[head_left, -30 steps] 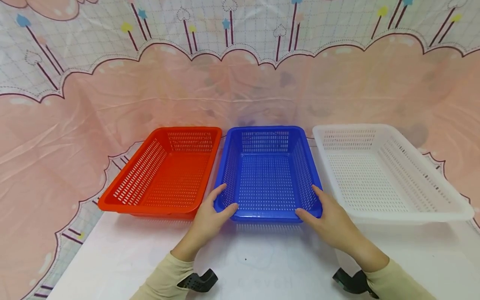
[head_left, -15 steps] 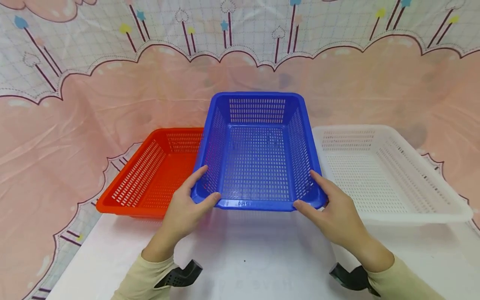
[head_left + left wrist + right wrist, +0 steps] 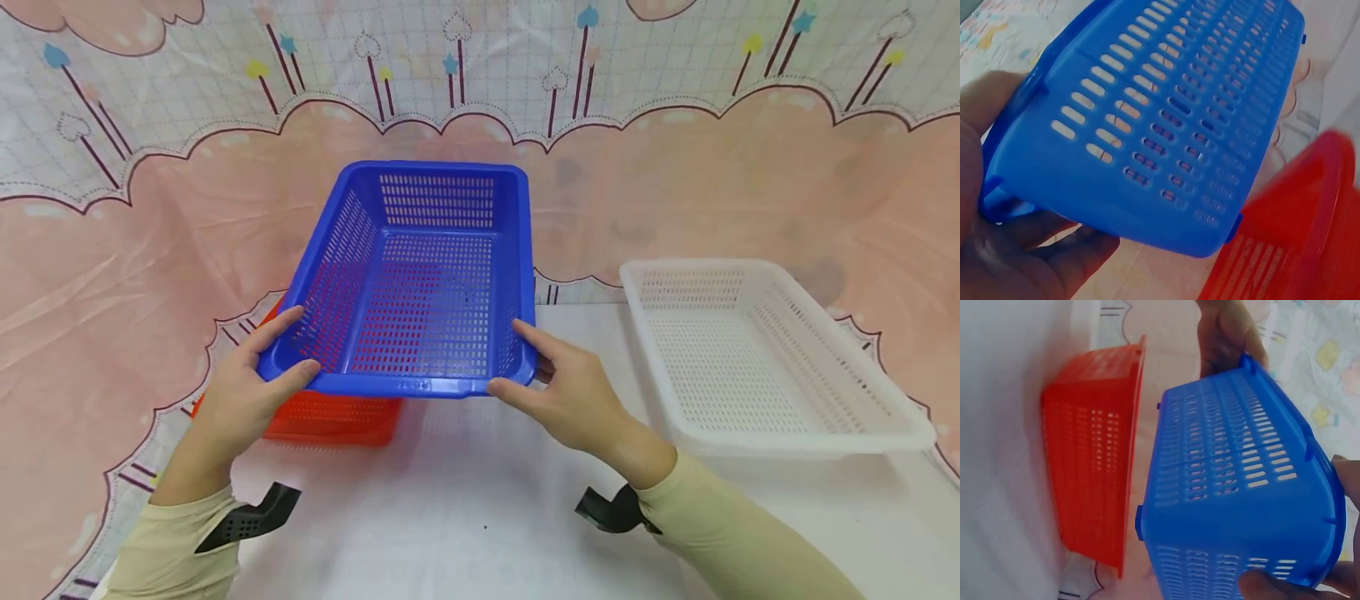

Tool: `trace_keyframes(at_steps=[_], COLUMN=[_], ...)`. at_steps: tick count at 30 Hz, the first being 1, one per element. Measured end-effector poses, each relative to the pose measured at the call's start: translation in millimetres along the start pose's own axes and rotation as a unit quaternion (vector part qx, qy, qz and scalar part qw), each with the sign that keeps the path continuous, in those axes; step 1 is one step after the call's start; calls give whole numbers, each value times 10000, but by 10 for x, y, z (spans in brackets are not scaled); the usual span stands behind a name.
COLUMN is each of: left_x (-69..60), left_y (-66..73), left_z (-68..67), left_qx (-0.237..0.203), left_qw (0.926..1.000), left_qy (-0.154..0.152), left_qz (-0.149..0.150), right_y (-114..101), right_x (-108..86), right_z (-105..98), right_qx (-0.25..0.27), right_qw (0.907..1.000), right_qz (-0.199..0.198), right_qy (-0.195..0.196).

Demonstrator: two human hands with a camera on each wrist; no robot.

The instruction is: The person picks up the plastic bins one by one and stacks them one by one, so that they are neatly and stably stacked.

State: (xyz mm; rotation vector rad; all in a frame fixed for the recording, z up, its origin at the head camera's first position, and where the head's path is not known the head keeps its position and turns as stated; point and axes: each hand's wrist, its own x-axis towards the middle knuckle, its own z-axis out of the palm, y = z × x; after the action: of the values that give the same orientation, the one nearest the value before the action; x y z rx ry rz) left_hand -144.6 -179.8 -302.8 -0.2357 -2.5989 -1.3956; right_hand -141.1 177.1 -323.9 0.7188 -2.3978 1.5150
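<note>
A blue perforated plastic basket [image 3: 427,386] is held in the air by both hands, its near side lower than its far side in the head view. My left hand [image 3: 236,396] grips its near left corner, thumb over the rim. The near right corner is gripped by my right hand [image 3: 581,396], with fingers curled under the rim. Below and behind the blue basket sits a red basket [image 3: 337,417], mostly hidden from the head view. In the right wrist view a gap shows between the blue basket and the red basket [image 3: 1088,462].
A white basket [image 3: 810,442] stands on the right of the white table [image 3: 465,483]. Behind the table hangs a pink patterned cloth [image 3: 600,192]. Black wrist mounts [image 3: 611,508] stick out from both sleeves.
Both hands have lifted the blue basket off the table, from between the red and white baskets, and carried it left over the red one. The white basket stays put.
</note>
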Motion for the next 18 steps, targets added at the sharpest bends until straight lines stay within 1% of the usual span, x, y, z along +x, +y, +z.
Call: trace_keyframes(at_steps=[5, 7, 9, 11, 13, 14, 15, 18], left_x=[-12, -16, -18, -20, -25, -30, -35, -49], left_y=[-240, -336, -430, -521, -606, -644, -684, -778], left_z=[-300, -407, -506, -598, -688, -732, -773, -885], left_qx=[17, -180, -610, -1249, -1867, -2109, -2378, -2832], left_qw=[9999, 9996, 9975, 9907, 9799, 9743, 9674, 9529], left_qy=[66, 93, 117, 83, -38, -122, -229, -489], left_qz=[143, 198, 337, 526, 704, 779, 841, 974], right_y=[-71, -105, -140, -179, -213, -226, -237, -259], right_x=[143, 191, 237, 277, 308, 320, 326, 339], right_z=[250, 350, 452, 550, 648, 695, 738, 855], right_qx=[335, 462, 557, 596, 678, 692, 703, 792], right_qw=[9990, 9981, 9974, 9968, 9958, 9954, 9951, 9941], right_qz=[92, 142, 153, 177, 224, 236, 257, 276], right_qy=[-281, -372, -437, -510, -582, -617, -648, -688])
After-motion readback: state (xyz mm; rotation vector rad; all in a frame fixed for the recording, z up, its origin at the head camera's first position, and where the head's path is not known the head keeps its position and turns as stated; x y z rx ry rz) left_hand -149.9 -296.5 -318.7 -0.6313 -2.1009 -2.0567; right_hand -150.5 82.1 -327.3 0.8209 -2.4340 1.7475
